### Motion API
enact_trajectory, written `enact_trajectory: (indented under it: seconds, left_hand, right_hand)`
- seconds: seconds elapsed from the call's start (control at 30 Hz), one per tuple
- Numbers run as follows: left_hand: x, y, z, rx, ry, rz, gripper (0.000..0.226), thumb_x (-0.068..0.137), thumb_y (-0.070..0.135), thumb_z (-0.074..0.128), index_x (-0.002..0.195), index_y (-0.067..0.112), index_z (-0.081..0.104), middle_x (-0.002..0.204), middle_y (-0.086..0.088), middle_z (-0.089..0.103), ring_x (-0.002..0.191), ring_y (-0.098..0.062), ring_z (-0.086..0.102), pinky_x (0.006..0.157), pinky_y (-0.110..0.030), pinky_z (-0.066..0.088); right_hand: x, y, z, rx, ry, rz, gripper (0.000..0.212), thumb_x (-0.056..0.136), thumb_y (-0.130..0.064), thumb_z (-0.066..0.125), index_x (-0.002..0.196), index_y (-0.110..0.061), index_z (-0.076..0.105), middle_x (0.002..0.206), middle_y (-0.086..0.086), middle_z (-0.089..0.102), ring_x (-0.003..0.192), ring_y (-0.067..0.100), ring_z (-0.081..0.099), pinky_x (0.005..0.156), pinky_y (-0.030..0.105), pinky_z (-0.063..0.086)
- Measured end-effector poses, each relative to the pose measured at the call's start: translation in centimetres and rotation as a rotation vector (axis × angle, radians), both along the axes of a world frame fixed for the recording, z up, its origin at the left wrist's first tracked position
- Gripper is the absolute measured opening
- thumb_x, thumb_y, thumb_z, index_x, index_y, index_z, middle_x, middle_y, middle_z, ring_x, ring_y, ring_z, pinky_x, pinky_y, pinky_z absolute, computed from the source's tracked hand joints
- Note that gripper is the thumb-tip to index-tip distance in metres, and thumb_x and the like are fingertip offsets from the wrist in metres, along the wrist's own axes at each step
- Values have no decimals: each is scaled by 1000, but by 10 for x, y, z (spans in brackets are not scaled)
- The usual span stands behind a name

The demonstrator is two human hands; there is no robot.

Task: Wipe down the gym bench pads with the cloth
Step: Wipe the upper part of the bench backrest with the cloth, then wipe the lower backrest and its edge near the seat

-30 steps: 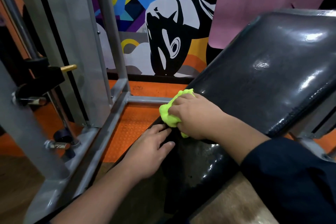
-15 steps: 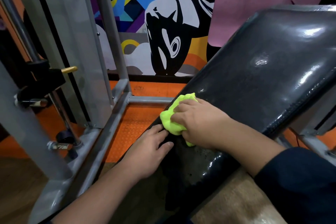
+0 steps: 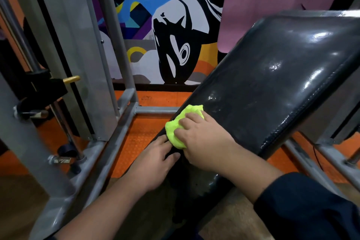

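At the far left stands a grey steel frame (image 3: 58, 31) of uprights and floor rails, with one brass pin (image 3: 72, 79) sticking out of a black carriage on a chrome rod. An orange mat (image 3: 142, 136) lies on the floor inside the rails, and one painted mural (image 3: 165, 31) fills the wall beyond it.

Two hands are in view. The left hand (image 3: 153, 163) reaches in from the near left, its fingers straight and spread, lying flat on the low left edge of the pad (image 3: 272, 87); it holds nothing. Its fingertips touch the near side of the cloth (image 3: 180, 126).

One cloth, bright yellow-green and bunched, sits on the pad's lower left edge. The right hand (image 3: 204, 138) covers its right side, fingers curled over it and pressing it against the pad. A dark sleeve (image 3: 305, 206) ends partway up that forearm at the near right.

One black glossy pad is plainly seen, tilted, rising from near the hands to the far right. A pink sheet (image 3: 272, 2) hangs behind its upper end, and grey bench rails (image 3: 319, 154) run under it at the right.
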State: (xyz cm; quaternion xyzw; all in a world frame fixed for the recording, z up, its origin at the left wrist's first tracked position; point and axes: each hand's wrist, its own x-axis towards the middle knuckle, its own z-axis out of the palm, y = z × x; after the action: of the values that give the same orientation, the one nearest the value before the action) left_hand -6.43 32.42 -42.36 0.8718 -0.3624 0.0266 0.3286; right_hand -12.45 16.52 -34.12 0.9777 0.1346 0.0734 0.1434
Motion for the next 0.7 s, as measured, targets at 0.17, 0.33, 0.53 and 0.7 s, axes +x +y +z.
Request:
enact_trajectory:
  seconds: [0.17,0.33,0.53,0.7]
  left_hand:
    - [2,-1,1,12,44,34,39,99,38,51,137,32,53,149,16,38,136,-4,36,108,-23,31]
    - [0,-6,5,-81,119,2,31,97,24,53,126,27,64,134,17,51,127,-3,45,103,-15,30]
    - [1,-9,9,-165,205,54,34,94,11,53,126,15,65,132,10,55,127,-9,49,102,-13,30]
    - [1,-4,15,-119,213,40,49,86,-7,52,126,17,64,133,5,58,127,-9,49,107,-18,31]
  right_hand:
    - [-2,-3,14,44,-34,-35,39,96,-36,49,133,-26,52,142,2,48,139,25,32,118,46,21]
    - [-15,-10,2,50,-11,10,36,92,-34,50,126,-23,57,136,4,52,138,29,35,116,48,23]
    - [-19,2,3,38,-44,-27,37,93,-32,51,127,-22,56,133,5,52,133,30,36,115,49,24]
    - [-29,-9,2,108,-87,15,33,91,-30,52,122,-22,60,130,5,55,131,29,40,114,47,28]
